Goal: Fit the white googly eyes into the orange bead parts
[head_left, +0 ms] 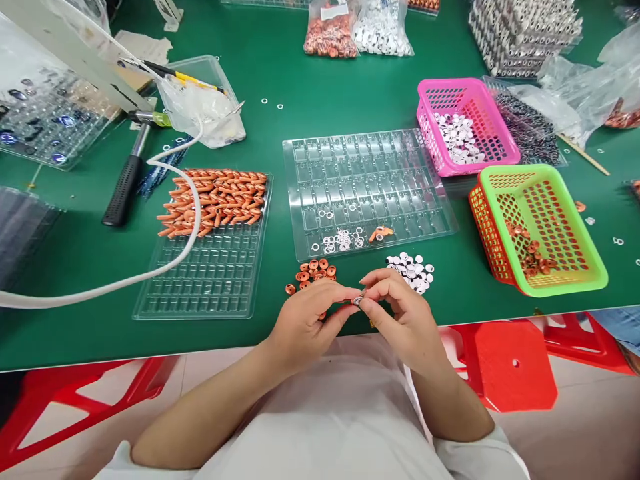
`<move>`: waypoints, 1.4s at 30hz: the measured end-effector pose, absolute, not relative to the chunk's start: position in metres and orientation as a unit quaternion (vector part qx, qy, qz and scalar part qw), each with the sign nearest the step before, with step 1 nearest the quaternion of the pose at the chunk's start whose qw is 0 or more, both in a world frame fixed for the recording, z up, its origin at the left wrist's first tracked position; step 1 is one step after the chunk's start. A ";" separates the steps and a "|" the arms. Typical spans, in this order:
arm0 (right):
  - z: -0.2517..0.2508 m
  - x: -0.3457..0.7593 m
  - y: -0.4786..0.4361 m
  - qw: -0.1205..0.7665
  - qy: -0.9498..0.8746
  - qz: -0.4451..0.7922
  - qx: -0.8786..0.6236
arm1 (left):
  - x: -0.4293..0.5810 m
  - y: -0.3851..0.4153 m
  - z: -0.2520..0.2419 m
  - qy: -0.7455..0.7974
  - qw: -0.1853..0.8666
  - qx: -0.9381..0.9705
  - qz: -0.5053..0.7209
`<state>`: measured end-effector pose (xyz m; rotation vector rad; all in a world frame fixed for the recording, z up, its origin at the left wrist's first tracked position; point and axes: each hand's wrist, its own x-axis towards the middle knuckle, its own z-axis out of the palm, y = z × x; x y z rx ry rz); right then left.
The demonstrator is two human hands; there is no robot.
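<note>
Close to the table's front edge, my left hand (311,319) and my right hand (403,317) meet, fingertips pinched on one small round part (357,301). It looks silvery and dark; the fingers hide most of it. Copper-coloured round caps (313,269) lie loose just beyond my left hand. A pile of white discs (411,270), some with black showing, sits beyond my right hand. Behind both piles, a clear compartment tray (370,173) carries small white rings (343,240) and one orange-copper piece (381,233).
At left, copper-coloured parts (215,200) fill the far half of another clear tray (200,280), with a white cable (165,267) across it. A hammer (125,180) lies further left. At right stand a pink basket (500,150) and a green basket (575,283).
</note>
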<state>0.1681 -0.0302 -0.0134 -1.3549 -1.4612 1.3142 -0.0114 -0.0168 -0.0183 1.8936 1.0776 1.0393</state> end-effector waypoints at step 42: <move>-0.007 0.173 -0.022 0.287 -0.498 0.663 -0.480 | -0.019 -0.024 -0.020 0.372 0.335 0.769 0.398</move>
